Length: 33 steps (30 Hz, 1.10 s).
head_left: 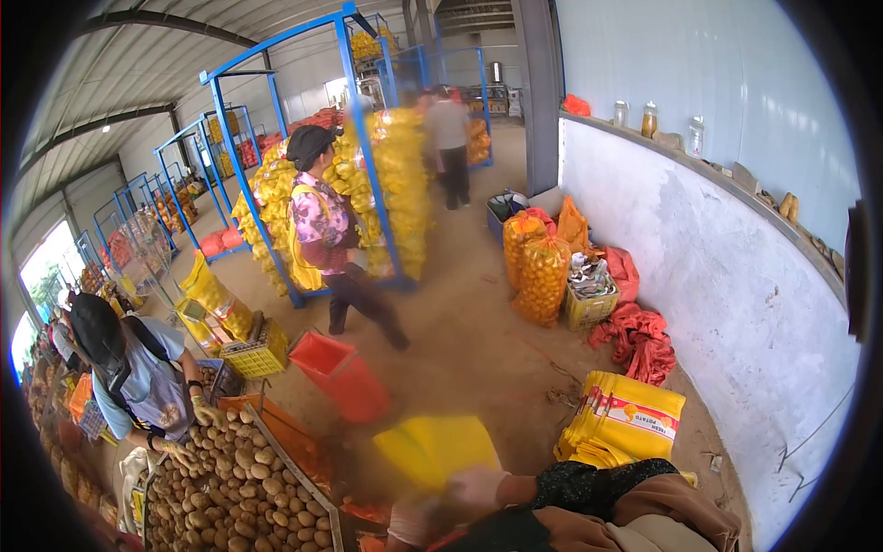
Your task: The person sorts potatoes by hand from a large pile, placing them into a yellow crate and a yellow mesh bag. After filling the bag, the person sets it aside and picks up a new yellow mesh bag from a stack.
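A flat yellow bag (437, 449), smeared by motion, is spread out in front of me at the bottom of the view. My right hand (478, 484), in a pale glove, is closed on the bag's near edge. Lower down, my left hand (412, 523) is close by the bag's lower corner, its fingers too blurred to make out. Beside me lies a stack of folded yellow bags (621, 419) with a red and white band that reads "Fresh Potato". On the left, a large heap of potatoes (241, 488) fills a bin.
A co-worker in a cap (147, 377) reaches over the potatoes. Another person (322, 221) walks past blue racks of filled yellow sacks (400, 193). A red bin (340, 373) stands ahead. Orange net bags (541, 281) and a yellow crate (590, 308) sit along the white wall (699, 248).
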Motion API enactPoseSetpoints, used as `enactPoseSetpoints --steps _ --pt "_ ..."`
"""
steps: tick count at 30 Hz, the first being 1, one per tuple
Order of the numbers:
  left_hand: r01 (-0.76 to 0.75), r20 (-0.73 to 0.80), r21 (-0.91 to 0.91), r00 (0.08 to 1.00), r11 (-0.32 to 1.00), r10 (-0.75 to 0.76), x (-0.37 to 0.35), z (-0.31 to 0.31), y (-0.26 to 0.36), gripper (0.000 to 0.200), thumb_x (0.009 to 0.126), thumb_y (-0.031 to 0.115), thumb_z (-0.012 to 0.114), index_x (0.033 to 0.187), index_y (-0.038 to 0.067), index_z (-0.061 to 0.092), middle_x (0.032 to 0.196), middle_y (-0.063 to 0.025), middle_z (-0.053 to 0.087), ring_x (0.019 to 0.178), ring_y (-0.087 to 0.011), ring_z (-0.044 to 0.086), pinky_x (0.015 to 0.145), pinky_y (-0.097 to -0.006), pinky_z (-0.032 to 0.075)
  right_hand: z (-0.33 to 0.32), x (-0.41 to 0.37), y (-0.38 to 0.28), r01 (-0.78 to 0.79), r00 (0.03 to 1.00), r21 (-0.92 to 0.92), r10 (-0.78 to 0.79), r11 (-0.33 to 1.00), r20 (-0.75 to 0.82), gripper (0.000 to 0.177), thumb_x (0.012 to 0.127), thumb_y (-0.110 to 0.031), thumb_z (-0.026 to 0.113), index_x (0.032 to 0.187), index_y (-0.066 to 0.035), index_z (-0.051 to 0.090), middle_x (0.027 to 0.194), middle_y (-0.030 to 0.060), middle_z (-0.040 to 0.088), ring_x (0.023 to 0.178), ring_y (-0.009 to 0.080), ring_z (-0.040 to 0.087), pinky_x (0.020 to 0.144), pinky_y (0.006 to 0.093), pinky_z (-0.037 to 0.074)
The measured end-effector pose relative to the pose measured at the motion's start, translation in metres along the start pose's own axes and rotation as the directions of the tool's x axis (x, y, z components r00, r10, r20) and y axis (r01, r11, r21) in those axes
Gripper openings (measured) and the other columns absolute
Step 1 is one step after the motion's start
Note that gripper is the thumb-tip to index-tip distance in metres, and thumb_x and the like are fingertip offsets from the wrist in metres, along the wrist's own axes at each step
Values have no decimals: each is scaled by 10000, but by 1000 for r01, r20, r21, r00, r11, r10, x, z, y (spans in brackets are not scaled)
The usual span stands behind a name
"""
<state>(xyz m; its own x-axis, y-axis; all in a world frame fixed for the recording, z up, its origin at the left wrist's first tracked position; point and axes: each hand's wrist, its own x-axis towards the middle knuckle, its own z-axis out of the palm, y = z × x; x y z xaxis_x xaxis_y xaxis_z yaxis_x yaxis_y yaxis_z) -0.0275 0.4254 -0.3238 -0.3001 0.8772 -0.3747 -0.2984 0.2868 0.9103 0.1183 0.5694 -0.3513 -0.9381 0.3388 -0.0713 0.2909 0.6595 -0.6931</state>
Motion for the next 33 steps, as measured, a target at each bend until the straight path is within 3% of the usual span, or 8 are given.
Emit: enactPoseSetpoints --steps 4,7,9,13,17,21,25,33 --pt "-36 -2 109 999 993 37 15 -12 -19 251 904 165 694 1098 7 671 920 -62 682 806 -151 629 727 -285 538 1 7 21 -101 985 -61 91 993 -148 275 859 -278 593 1028 -82 685 1055 151 665 996 322 652 853 427 512" --pt "-603 526 785 771 145 358 39 -40 -49 455 786 362 717 1220 232 674 1095 -91 669 1012 -306 645 858 -443 523 -14 12 50 -113 976 -492 4 863 -217 282 873 -247 592 1065 -67 693 1049 176 695 954 333 664 840 414 535" --pt "-328 285 544 938 772 198 39 -49 -72 448 792 358 718 1206 192 673 1123 -112 668 1034 -319 642 878 -443 520 -42 4 50 -261 902 -512 17 818 -432 272 841 -211 623 1048 -44 680 1008 198 682 937 329 658 807 404 536" --pt "-410 399 857 911 312 103 33 -62 -65 448 836 350 681 1238 154 652 1176 -139 660 1080 -333 631 909 -437 510 -75 10 38 -171 599 795 702 582 -385 245 845 -165 620 1045 -31 665 978 210 676 902 316 657 782 382 523" --pt "-504 510 858 859 -99 48 33 -46 -47 313 840 307 689 1086 115 709 1033 -102 712 999 -268 669 852 -332 535 -27 15 95 -93 691 588 477 804 -544 251 885 -177 599 1071 -16 649 987 188 685 873 325 656 788 376 513" --pt "-549 534 835 797 -31 281 35 -28 -16 309 894 311 645 1130 114 675 1133 -96 689 1033 -272 656 876 -376 531 -39 6 39 -193 767 460 426 867 -480 268 886 -209 621 1097 -46 652 1001 148 681 952 342 647 850 399 510" --pt "-423 98 222 906 878 412 52 -28 -32 349 928 194 633 1256 85 588 1225 -81 653 1124 -264 624 923 -420 525 -40 -5 3 -55 927 72 78 996 -367 300 868 -277 656 1111 -102 675 1061 135 677 1002 327 640 922 414 492" --pt "-190 -156 160 964 969 214 147 -156 -209 408 860 15 668 1259 4 584 1241 -145 641 1135 -256 629 942 -339 521 -56 -3 -17 -127 980 117 143 985 -137 373 831 -398 689 1109 -148 693 1080 120 681 1048 300 634 937 380 498"
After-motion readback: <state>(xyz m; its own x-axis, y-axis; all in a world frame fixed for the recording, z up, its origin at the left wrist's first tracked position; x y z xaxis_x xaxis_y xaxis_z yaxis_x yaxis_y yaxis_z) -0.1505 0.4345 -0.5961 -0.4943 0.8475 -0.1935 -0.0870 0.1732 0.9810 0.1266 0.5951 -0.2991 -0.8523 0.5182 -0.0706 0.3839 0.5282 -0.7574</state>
